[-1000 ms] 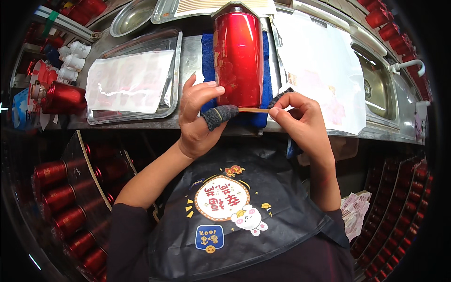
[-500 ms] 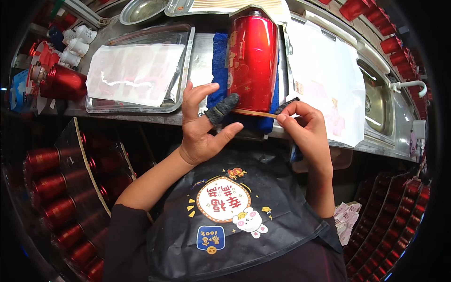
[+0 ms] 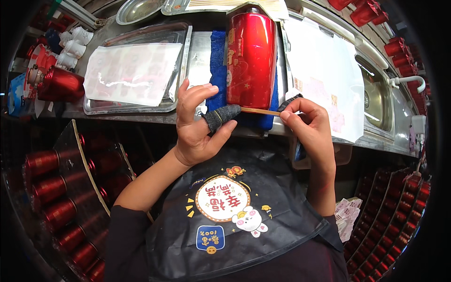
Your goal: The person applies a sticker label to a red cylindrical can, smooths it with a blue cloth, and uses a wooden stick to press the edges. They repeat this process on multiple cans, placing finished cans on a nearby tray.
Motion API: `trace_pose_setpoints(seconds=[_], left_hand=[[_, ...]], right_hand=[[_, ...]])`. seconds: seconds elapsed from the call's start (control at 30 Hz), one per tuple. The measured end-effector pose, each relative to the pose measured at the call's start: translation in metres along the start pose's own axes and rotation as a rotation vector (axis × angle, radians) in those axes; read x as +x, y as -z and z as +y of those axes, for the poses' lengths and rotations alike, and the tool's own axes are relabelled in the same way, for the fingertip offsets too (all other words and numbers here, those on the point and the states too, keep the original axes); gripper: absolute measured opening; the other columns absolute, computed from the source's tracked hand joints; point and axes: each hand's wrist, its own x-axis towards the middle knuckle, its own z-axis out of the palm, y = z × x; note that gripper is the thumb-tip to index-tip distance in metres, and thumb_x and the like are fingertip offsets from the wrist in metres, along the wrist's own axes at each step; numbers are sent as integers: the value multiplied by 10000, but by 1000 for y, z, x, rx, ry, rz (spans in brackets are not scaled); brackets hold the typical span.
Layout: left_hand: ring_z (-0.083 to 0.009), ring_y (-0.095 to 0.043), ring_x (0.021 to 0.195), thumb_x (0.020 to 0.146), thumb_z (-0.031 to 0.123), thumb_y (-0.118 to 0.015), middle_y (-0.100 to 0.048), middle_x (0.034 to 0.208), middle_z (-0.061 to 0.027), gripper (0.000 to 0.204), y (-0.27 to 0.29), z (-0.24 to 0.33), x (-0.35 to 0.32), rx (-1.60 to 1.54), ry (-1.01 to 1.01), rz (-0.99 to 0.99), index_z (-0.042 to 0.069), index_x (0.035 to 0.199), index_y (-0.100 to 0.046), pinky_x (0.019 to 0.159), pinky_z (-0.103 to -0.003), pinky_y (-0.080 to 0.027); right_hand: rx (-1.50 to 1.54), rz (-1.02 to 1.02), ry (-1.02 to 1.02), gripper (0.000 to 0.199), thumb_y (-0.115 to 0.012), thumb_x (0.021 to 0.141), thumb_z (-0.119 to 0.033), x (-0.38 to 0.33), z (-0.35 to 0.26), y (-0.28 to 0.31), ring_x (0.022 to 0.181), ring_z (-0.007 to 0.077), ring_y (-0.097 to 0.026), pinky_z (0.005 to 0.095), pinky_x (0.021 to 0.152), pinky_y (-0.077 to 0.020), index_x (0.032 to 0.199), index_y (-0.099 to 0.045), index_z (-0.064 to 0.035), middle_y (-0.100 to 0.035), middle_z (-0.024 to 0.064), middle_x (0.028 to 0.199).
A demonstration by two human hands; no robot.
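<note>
A glossy red metallic cylinder (image 3: 253, 61) with gold decoration lies on a blue towel (image 3: 217, 61), its rounded end toward me. My right hand (image 3: 310, 121) pinches a thin tan strip (image 3: 263, 111) between thumb and fingers; one of its fingers wears a dark knit sleeve. Straight across the cylinder's near end runs the strip. Its left end meets the tip of my left index finger, which is covered by a grey knit finger sleeve (image 3: 221, 117). My left hand (image 3: 195, 134) has its fingers spread, with the thumb apart from the index finger.
White sheets rest on a metal tray (image 3: 185, 61) at left and on the counter at right (image 3: 324, 75). A sink (image 3: 373, 103) with a white faucet (image 3: 411, 82) is far right. A red vessel (image 3: 61, 84) stands left. Racks of red cylinders (image 3: 49, 185) flank me below the counter.
The strip, slightly bowed before along the cylinder's near edge, now looks straighter. My left hand has shifted a little left and down, its sleeved fingertip now at the strip's end.
</note>
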Motion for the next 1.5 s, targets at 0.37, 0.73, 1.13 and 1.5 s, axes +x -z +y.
trace_pose_setpoints(seconds=[0.37, 0.73, 1.13, 1.5], left_hand=[[-278, -635, 1118, 639, 104, -764, -679, 1113, -40, 152, -28, -5, 55, 38, -401, -79, 98, 695, -623, 1073, -602, -422], [-317, -627, 1208, 712, 32, -872, -665, 1228, -68, 354, -13, -13, 16, 25, -166, -28, 133, 1032, -757, 1135, -594, -375], [-346, -646, 1198, 698, 40, -898, -669, 1197, -73, 484, -25, -10, 25, -33, -198, 42, 101, 1124, -676, 1096, -581, -449], [-344, -626, 1216, 666, 23, -839, -678, 1245, -86, 307, -14, -6, 27, 48, -208, -55, 99, 932, -706, 1107, -603, -392]], right_hand=[[42, -37, 15, 113, -716, 916, -122, 11, 13, -4, 643, -17, -462, 169, 557, -330, 856, -663, -42, -589, -77, 756], [128, -64, -7, 123, -731, 902, -110, 6, -4, -4, 695, 23, -550, 180, 600, -418, 880, -678, -2, -635, -19, 803], [166, -83, 13, 100, -747, 898, -86, 11, -3, -21, 697, -3, -540, 165, 594, -411, 878, -679, -16, -634, -37, 809], [65, -43, 32, 119, -743, 895, -94, 8, -1, -18, 696, 1, -544, 172, 599, -425, 849, -678, -6, -631, -37, 789]])
